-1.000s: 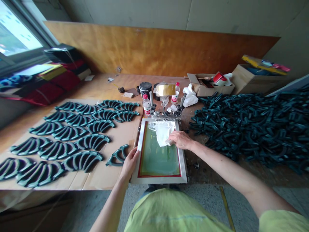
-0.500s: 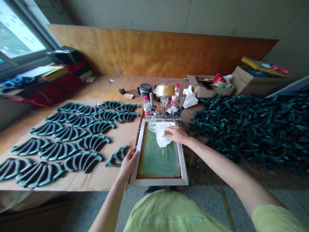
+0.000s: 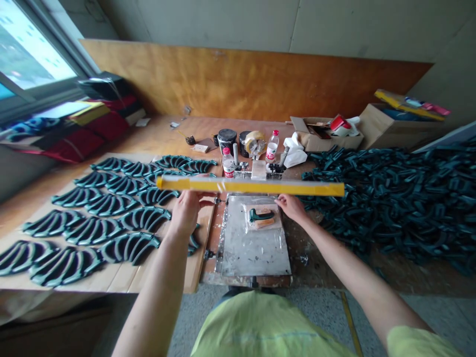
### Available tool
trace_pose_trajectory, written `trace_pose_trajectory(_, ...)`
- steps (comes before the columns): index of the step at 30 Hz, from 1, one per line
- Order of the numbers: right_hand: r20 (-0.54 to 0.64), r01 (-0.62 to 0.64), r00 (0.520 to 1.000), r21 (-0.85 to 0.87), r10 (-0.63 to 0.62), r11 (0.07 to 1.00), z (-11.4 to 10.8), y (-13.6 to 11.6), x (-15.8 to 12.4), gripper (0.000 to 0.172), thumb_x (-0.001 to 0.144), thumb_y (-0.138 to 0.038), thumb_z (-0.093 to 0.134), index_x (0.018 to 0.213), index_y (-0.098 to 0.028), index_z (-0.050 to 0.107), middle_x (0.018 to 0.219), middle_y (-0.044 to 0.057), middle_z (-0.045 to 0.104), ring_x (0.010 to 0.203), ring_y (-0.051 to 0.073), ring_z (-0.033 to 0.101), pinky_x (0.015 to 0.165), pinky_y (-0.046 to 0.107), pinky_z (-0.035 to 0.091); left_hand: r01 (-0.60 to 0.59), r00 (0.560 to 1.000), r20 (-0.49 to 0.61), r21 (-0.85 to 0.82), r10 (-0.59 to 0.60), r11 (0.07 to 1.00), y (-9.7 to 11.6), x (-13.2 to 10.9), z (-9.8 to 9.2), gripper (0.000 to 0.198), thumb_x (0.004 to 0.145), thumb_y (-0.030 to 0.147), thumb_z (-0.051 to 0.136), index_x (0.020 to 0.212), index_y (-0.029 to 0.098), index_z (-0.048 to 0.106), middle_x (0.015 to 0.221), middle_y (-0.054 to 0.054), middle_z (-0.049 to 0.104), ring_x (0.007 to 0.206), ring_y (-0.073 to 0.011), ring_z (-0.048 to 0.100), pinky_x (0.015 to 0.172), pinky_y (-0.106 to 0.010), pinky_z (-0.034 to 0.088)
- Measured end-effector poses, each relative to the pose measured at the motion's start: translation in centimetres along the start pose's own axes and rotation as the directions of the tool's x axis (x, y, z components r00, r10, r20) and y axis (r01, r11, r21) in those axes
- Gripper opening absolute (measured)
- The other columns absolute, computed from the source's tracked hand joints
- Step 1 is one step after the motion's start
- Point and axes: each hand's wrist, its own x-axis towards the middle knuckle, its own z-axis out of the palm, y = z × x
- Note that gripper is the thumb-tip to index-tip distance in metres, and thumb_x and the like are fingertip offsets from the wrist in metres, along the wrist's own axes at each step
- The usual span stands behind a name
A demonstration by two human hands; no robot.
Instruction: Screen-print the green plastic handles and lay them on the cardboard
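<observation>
It was a workshop: a yellow-edged frame (image 3: 286,187) stood between rows of green parts (image 3: 84,242), left, and a heap (image 3: 394,203), right

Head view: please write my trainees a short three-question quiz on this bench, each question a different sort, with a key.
1. True or false: the yellow-edged frame is raised above the metal plate.
2. Which of these lies on the metal plate? A: a red-capped bottle; B: a green part; C: a black tub.
3. Fill in: the jumbled heap of green parts lies to the person's ____.
Key: 1 true; 2 B; 3 right.
</observation>
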Motion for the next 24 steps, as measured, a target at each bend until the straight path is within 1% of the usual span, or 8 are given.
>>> trace_pose_trajectory(5, 0.16, 0.167, 0.972, 0.033, -0.17, 0.985, 3.0, -2.5, -2.3, 0.03, 0.078, -0.031, 0.074, 0.105, -0.021, 0.064, 0.101, 0.005, 0.066, 0.097, 0.02, 0.058, 0.083, 0.031, 0.042, -0.011, 0.99, -0.14, -0.079, 0.0, 0.997, -1.2, 0.7, 1.5, 0.049, 0.086, 0.064, 0.047, 0.102, 0.02, 0.06, 0.08, -0.003, 0.069, 0.072, -0.0135, 0.066, 0.058, -0.021, 0.05)
trace_pose_trajectory(7, 0.154, 0.17, 0.973, 0.038, -0.174, 0.985, 2.8, -4.1, -2.6, 0.019, 0.08, -0.025, 0.072, 0.097, -0.021, 0.066, 0.098, 0.004, 0.064, 0.098, 0.019, 0.056, 0.085, 0.031, 0.041, 0.171, 0.973, -0.14, -0.096, -0.183, 0.981, -4.0, -1.5, 2.0, 0.048, 0.086, 0.061, 0.051, 0.109, 0.019, 0.059, 0.082, -0.004, 0.071, 0.068, -0.0132, 0.067, 0.055, -0.021, 0.051)
trace_pose_trajectory(11, 0.07, 0.337, 0.938, 0.025, -0.338, 0.941, 2.4, -9.0, -5.1, 0.009, 0.087, -0.024, 0.064, 0.093, -0.019, 0.068, 0.092, 0.005, 0.062, 0.095, 0.02, 0.053, 0.085, 0.032, 0.041, 0.679, 0.734, 0.086, -0.05, -0.674, 0.733, -10.2, -7.5, 3.5, 0.046, 0.088, 0.054, 0.055, 0.109, 0.014, 0.06, 0.092, -0.013, 0.074, 0.073, -0.0205, 0.072, 0.052, -0.026, 0.053)
trace_pose_trajectory(15, 0.155, 0.57, 0.8, 0.11, -0.58, 0.814, 1.9, -10.9, -8.7, 0.017, 0.092, -0.022, 0.056, 0.104, -0.022, 0.068, 0.098, 0.005, 0.063, 0.095, 0.018, 0.054, 0.084, 0.029, 0.042, 0.671, 0.727, -0.038, -0.173, -0.686, 0.721, -13.3, -10.3, 1.3, 0.023, 0.093, 0.036, 0.05, 0.093, 0.016, 0.061, 0.071, -0.005, 0.071, 0.066, -0.0178, 0.072, 0.046, -0.02, 0.048)
trace_pose_trajectory(17, 0.244, 0.405, 0.881, 0.052, -0.405, 0.913, 0.4, -7.8, -10.4, 0.021, 0.091, -0.019, 0.055, 0.107, -0.024, 0.068, 0.103, 0.005, 0.065, 0.099, 0.017, 0.056, 0.085, 0.028, 0.043, 0.644, 0.72, -0.212, -0.151, -0.661, 0.75, -14.2, -10.6, -2.5, 0.024, 0.094, 0.034, 0.045, 0.088, 0.017, 0.06, 0.07, -0.005, 0.071, 0.062, -0.0167, 0.071, 0.045, -0.02, 0.046)
trace_pose_trajectory(19, 0.321, 0.045, 0.947, -0.173, 0.013, 0.984, -2.1, -2.5, -12.5, 0.024, 0.087, -0.011, 0.054, 0.1, -0.023, 0.071, 0.103, 0.007, 0.068, 0.103, 0.018, 0.058, 0.087, 0.028, 0.043, 0.632, 0.678, -0.4, -0.11, -0.616, 0.767, -15.1, -10.9, -7.4, 0.029, 0.096, 0.035, 0.036, 0.088, 0.018, 0.058, 0.07, -0.004, 0.071, 0.06, -0.0165, 0.07, 0.052, -0.023, 0.051)
trace_pose_trajectory(21, 0.317, -0.279, 0.853, -0.395, 0.415, 0.875, -4.6, 3.5, -15.0, 0.027, 0.085, -0.008, 0.052, 0.096, -0.021, 0.073, 0.101, 0.01, 0.07, 0.101, 0.02, 0.062, 0.086, 0.028, 0.045, 0.637, 0.647, -0.523, -0.031, -0.556, 0.77, -16.3, -11.5, -12.3, 0.025, 0.095, 0.034, 0.034, 0.093, 0.02, 0.056, 0.068, -0.003, 0.069, 0.06, -0.0172, 0.069, 0.057, -0.026, 0.053)
trace_pose_trajectory(24, 0.279, -0.428, 0.729, -0.527, 0.625, 0.734, -6.9, 10.1, -19.4, 0.026, 0.079, -0.001, 0.051, 0.079, -0.013, 0.074, 0.091, 0.019, 0.071, 0.09, 0.026, 0.069, 0.076, 0.034, 0.049, 0.737, 0.55, -0.612, 0.036, -0.569, 0.674, -18.1, -12.3, -17.0, 0.027, 0.092, 0.038, 0.031, 0.085, 0.022, 0.053, 0.063, -0.003, 0.066, 0.06, -0.0213, 0.069, 0.06, -0.034, 0.056)
